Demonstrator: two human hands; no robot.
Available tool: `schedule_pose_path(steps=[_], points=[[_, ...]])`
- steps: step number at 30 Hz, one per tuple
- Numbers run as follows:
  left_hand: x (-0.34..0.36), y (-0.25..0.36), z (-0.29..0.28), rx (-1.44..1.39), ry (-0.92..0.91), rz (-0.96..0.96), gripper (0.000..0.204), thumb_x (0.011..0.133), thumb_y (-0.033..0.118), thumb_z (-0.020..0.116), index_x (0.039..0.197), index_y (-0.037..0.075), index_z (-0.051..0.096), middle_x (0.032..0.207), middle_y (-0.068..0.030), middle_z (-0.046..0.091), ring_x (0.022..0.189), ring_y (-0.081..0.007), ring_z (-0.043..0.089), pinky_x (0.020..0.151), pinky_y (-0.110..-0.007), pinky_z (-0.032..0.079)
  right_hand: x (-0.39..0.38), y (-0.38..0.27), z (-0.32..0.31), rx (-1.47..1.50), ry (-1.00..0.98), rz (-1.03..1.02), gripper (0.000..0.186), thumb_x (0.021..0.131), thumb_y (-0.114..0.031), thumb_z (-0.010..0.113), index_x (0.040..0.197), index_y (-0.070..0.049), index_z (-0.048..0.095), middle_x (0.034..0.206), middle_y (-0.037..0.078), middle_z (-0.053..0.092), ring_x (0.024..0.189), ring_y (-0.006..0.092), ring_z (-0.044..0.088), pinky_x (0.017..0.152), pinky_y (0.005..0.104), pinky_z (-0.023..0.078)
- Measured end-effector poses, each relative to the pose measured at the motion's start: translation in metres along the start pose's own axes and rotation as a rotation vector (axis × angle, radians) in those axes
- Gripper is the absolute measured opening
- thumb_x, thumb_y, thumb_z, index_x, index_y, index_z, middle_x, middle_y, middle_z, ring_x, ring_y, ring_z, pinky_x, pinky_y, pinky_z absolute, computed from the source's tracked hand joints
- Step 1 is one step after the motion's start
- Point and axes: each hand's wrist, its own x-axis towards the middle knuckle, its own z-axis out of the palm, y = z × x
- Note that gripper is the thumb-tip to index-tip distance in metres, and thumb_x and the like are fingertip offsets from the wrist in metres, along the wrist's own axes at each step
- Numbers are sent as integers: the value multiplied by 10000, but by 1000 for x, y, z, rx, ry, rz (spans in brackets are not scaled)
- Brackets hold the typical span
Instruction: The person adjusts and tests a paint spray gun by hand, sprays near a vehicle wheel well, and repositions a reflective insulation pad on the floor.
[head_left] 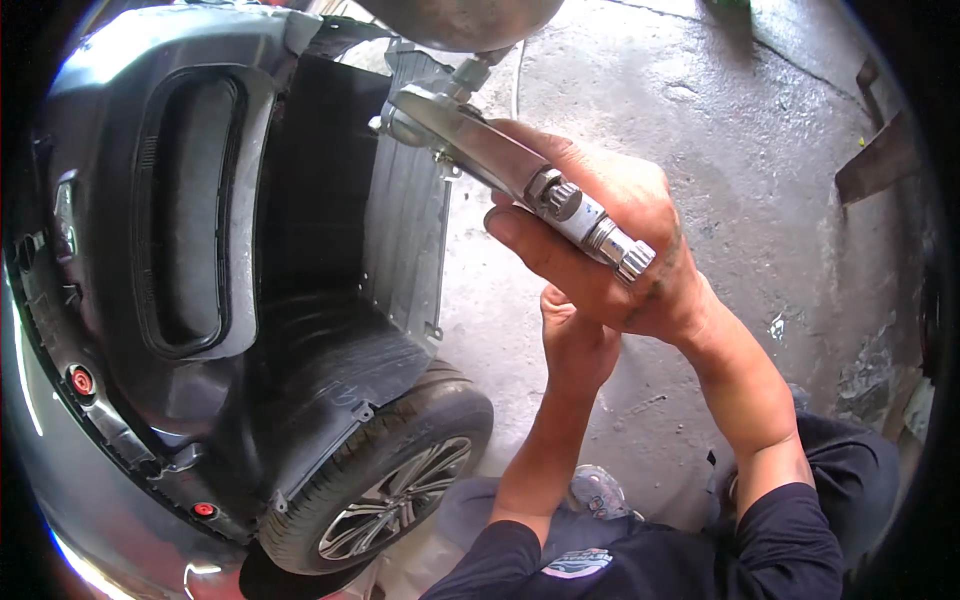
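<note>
My right hand (625, 210) is wrapped round a silver paint spray gun (490, 150), with its thumb along the near side and its fingers on the far side. The gun's nozzle end points up and left, and its ridged adjusting knobs face back toward me. A rounded metal cup (460, 20) sits at the gun's head, cut off by the upper edge. Just below and behind the right hand is my left hand (580, 340). Its thumb shows, but its fingers are hidden, so what it holds cannot be seen. Left of the gun stands a dark grey car body panel (110, 220) with a long recessed vent (190, 210).
A ribbed grey liner (405, 220) with clips along its edge adjoins the panel. Below it is a car wheel (400, 490) with a black tyre. Red round caps (81, 381) dot the body's lower left. Concrete floor (720, 130) lies right; a rusty metal support (875, 165) stands far right.
</note>
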Motion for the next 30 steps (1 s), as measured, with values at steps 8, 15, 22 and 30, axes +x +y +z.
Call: schedule_pose_path(steps=[8,15,22,30], points=[[1,-11,-16,286,195,-29,477,955,86,693,1396,56,515,1280,-74,614,1160,-198,628,975,-366,549,-8,5,-6,-151,-60,-43,285,875,-90,757,1136,8,696,864,119,686,703,272,677,634,364,527],[11,-11,-40,68,-23,-26,260,974,36,655,1227,-22,637,1190,-117,700,1067,-208,700,926,-350,585,-12,10,-12,-467,-138,-294,243,822,-111,781,1063,-85,763,1152,138,676,775,274,696,605,352,556],[11,-15,-36,-120,-86,-137,228,988,76,669,1162,-70,654,1160,-143,713,1050,-214,710,902,-333,594,-16,1,-11,-271,-152,-14,222,860,-124,759,1076,-70,755,1026,112,679,725,265,672,585,366,524],[11,-13,-8,174,-56,-90,337,1078,246,573,1216,-61,571,1093,-121,687,1022,-180,674,908,-359,567,-8,-10,-22,48,-62,555,230,927,-247,740,1013,-34,740,688,73,621,580,161,571,542,329,447]])
